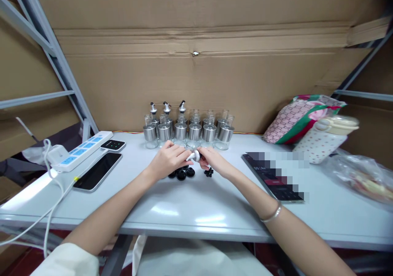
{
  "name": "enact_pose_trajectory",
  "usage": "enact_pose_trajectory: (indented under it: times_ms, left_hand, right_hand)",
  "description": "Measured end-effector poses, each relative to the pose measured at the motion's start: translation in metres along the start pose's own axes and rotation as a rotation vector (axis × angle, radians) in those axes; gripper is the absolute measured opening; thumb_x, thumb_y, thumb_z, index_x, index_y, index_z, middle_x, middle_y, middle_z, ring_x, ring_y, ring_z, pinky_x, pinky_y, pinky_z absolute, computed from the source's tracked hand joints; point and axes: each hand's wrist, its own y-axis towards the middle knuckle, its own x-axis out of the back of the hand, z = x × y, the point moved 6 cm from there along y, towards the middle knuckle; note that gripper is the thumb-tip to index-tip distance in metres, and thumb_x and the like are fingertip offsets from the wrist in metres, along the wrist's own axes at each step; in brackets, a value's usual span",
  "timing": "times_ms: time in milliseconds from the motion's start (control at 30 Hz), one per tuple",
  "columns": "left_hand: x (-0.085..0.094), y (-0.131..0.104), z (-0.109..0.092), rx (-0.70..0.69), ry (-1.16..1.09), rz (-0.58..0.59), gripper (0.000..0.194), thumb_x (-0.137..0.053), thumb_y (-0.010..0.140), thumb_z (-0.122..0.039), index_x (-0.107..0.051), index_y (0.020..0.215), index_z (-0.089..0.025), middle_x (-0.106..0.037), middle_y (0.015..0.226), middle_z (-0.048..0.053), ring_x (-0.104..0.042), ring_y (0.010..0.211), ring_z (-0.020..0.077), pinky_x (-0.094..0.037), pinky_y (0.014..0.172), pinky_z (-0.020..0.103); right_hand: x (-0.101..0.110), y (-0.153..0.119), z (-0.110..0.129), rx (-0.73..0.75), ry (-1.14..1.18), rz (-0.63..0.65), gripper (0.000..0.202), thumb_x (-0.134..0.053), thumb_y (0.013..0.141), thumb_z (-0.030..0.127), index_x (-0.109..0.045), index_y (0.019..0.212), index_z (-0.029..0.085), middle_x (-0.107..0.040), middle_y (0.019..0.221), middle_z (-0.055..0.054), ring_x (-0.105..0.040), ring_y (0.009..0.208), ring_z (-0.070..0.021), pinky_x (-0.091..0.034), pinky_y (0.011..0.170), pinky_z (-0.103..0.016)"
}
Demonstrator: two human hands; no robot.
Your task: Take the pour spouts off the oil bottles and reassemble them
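Observation:
Between my two hands is a bottle pourer [194,156] with a pale, shiny spout and a dark end. My left hand [170,158] has its fingers closed around the spout side. On the dark end, my right hand [214,161] pinches with thumb and fingers. Black rubber stoppers [181,174] lie in a cluster below my left hand, partly hidden by it. A small pile of tiny black parts [209,172] sits beneath my right hand. Just behind stand several glass bottles with steel sleeves [194,132]; three in the back row carry metal pourers [166,107].
On the left lie a power strip [82,151], a phone [98,171], a small black device [113,145] and white cables [50,210]. To the right are a tablet-like screen [270,176], a dotted bottle [322,139], a pink bag [294,118] and a plastic bag [365,178].

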Motion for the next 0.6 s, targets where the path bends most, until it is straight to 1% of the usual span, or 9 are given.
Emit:
enact_pose_trajectory:
  times_ms: [100, 200, 300, 400, 467, 600]
  left_hand:
    - [0.002, 0.001, -0.001, 0.003, 0.078, -0.004, 0.038, -0.038, 0.096, -0.046, -0.057, 0.081, -0.017, -0.061, 0.068, 0.0, -0.052, 0.064, 0.013, -0.029, 0.07, 0.03]
    - [0.008, 0.003, -0.003, 0.007, 0.149, -0.063, 0.037, -0.041, 0.095, -0.047, -0.056, 0.077, -0.018, -0.061, 0.065, -0.001, -0.05, 0.062, 0.0135, -0.027, 0.071, 0.031]
    - [0.012, 0.003, -0.006, -0.019, 0.143, -0.12, 0.033, -0.045, 0.094, -0.045, -0.056, 0.08, -0.017, -0.063, 0.07, 0.0, -0.05, 0.064, 0.0141, -0.027, 0.075, 0.031]
    - [0.014, 0.002, -0.008, -0.048, 0.135, -0.127, 0.035, -0.043, 0.095, -0.045, -0.056, 0.076, -0.018, -0.062, 0.069, 0.0, -0.048, 0.064, 0.0141, -0.026, 0.075, 0.031]
    - [0.015, 0.001, -0.006, -0.043, 0.143, -0.121, 0.038, -0.041, 0.095, -0.046, -0.055, 0.072, -0.019, -0.059, 0.063, -0.001, -0.046, 0.062, 0.0139, -0.024, 0.073, 0.032]
    - [0.016, 0.002, 0.0, 0.009, 0.174, -0.119, 0.042, -0.04, 0.096, -0.046, -0.054, 0.067, -0.02, -0.057, 0.057, -0.002, -0.044, 0.059, 0.0138, -0.021, 0.07, 0.033]
  right_hand:
    - [-0.002, -0.001, 0.002, 0.012, 0.012, 0.003, 0.052, -0.047, 0.075, 0.061, -0.03, 0.047, 0.021, -0.028, 0.044, 0.007, -0.029, 0.044, -0.007, -0.026, 0.048, -0.025]
    - [-0.002, -0.001, 0.002, 0.004, 0.109, 0.003, 0.056, -0.053, 0.07, 0.067, -0.028, 0.05, 0.021, -0.022, 0.046, 0.009, -0.023, 0.045, -0.0057, -0.021, 0.047, -0.024]
    - [-0.006, -0.002, -0.001, -0.05, 0.2, 0.039, 0.055, -0.059, 0.068, 0.064, -0.028, 0.051, 0.022, -0.016, 0.048, 0.01, -0.014, 0.045, -0.0044, -0.013, 0.044, -0.023]
    - [-0.011, -0.004, -0.003, -0.1, 0.277, 0.06, 0.052, -0.062, 0.068, 0.059, -0.03, 0.051, 0.022, -0.017, 0.046, 0.011, -0.011, 0.044, -0.0037, -0.009, 0.043, -0.023]
    - [-0.013, -0.006, -0.002, -0.126, 0.348, 0.033, 0.05, -0.065, 0.066, 0.056, -0.033, 0.052, 0.021, -0.02, 0.045, 0.011, -0.012, 0.043, -0.0034, -0.01, 0.042, -0.022]
    - [-0.012, -0.007, 0.001, -0.134, 0.435, -0.054, 0.052, -0.073, 0.059, 0.054, -0.035, 0.05, 0.019, -0.027, 0.045, 0.01, -0.022, 0.043, -0.0029, -0.017, 0.043, -0.021]
